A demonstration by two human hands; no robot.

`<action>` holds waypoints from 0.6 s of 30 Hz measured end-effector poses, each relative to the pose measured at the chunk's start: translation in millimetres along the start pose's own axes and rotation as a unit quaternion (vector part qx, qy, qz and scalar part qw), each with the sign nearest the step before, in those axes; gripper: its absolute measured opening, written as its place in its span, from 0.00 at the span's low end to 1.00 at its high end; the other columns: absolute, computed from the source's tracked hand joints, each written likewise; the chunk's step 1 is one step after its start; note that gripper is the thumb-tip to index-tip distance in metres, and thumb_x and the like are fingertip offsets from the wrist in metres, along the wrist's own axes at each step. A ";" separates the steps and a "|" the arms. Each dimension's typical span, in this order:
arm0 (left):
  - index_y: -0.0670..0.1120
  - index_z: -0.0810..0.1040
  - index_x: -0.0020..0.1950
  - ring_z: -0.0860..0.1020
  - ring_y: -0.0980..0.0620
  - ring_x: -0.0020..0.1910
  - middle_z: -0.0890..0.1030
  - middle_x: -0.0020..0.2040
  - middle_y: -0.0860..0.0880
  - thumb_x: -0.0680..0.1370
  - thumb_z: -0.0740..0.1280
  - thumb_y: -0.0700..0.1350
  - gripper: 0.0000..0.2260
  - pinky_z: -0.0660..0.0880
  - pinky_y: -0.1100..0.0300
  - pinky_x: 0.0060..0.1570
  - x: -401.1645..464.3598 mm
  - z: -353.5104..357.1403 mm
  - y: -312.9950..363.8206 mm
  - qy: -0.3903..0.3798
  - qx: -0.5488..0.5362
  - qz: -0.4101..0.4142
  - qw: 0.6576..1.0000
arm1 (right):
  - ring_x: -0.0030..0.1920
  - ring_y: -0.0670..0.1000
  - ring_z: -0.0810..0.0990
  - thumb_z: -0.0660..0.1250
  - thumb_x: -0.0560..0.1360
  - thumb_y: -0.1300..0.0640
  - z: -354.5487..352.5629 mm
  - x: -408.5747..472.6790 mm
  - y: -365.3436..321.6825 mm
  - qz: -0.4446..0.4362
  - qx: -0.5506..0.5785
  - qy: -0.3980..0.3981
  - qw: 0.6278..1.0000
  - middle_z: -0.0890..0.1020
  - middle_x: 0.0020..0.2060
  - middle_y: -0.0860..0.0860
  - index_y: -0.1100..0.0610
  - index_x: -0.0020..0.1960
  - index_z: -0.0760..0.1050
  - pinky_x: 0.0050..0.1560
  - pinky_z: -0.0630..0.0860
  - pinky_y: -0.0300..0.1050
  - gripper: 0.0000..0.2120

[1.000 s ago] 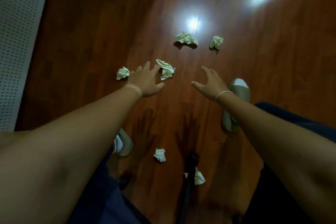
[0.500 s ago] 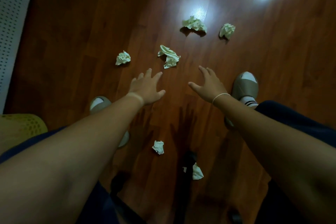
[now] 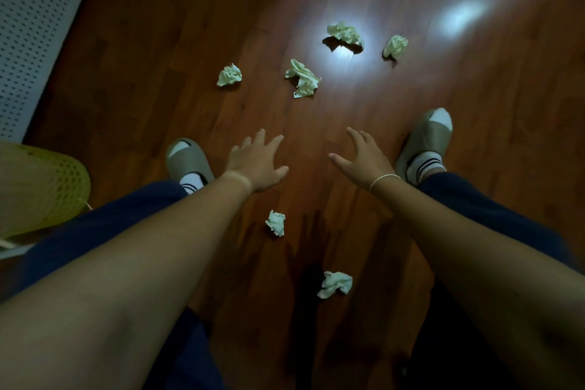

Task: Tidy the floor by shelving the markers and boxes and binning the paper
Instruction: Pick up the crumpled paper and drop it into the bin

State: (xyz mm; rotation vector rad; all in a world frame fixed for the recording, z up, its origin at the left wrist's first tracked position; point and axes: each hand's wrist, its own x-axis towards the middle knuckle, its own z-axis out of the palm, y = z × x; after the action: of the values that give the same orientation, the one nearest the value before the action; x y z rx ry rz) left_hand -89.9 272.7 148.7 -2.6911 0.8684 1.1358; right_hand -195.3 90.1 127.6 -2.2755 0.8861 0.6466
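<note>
A: What are the hands doing right now?

B: Both are hanging over the floor [image 3: 474,168] with fingers spread and nothing in them. The left hand [image 3: 257,165] and right hand [image 3: 364,161] are reaching out side by side between the two slippers [image 3: 186,158].

A: And the paper?

B: Six crumpled wads are lying about. Four are sitting beyond the fingertips: one wad [image 3: 229,74] off to the left, a looser one [image 3: 302,78] in the middle, and two more [image 3: 343,35] farther off under the ceiling-light glare, the last [image 3: 395,46] just beside it. Two are lying nearer the body, a small one [image 3: 276,222] under the forearms and another [image 3: 335,283] closer still.

A: So which is worth going for first?

B: I'd judge the middle wad, since it is lying nearest ahead of both hands (though neither hand is touching it). Going well here probably means bending lower, closing the fingers right around the wad instead of pinching one corner, as loose folds are likely to slip or unfurl.

A: One at a time?

B: Using both hands at once looks sensible: left for the left wad, right for the middle one. The near pair could be missed, being half hidden by the arms and their shadows.

A: Where's the bin?

B: A yellow mesh basket [image 3: 63,180] is showing at the left edge; whether that is the bin I cannot tell. No markers or boxes are showing.
</note>
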 end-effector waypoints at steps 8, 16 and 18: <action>0.54 0.51 0.78 0.56 0.40 0.76 0.52 0.79 0.44 0.78 0.59 0.60 0.32 0.59 0.45 0.72 -57.6 23.4 0.5 0.024 0.008 0.009 1.000 | 0.76 0.55 0.56 0.63 0.74 0.40 23.9 -75.5 12.0 0.017 0.009 0.013 1.000 0.55 0.77 0.52 0.50 0.77 0.52 0.72 0.61 0.57 0.37; 0.53 0.52 0.78 0.57 0.40 0.76 0.52 0.79 0.43 0.77 0.60 0.60 0.32 0.60 0.44 0.71 -84.6 68.4 -0.7 0.018 0.001 0.013 1.000 | 0.76 0.55 0.57 0.63 0.74 0.41 73.5 -108.7 24.5 0.027 0.051 -0.020 0.998 0.55 0.77 0.53 0.50 0.77 0.52 0.72 0.60 0.58 0.37; 0.53 0.52 0.78 0.57 0.40 0.76 0.52 0.79 0.43 0.77 0.60 0.59 0.32 0.60 0.44 0.71 -80.5 85.0 -2.9 -0.003 0.002 0.009 1.000 | 0.76 0.55 0.57 0.64 0.74 0.41 95.5 -108.8 35.5 0.042 0.073 -0.032 0.996 0.55 0.77 0.53 0.50 0.76 0.52 0.72 0.61 0.58 0.37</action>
State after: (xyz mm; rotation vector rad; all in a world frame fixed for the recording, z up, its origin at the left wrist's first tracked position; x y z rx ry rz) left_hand -187.0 337.8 142.3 -2.6805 0.8945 1.1427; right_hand -313.1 180.7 115.9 -2.0856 0.9697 0.6654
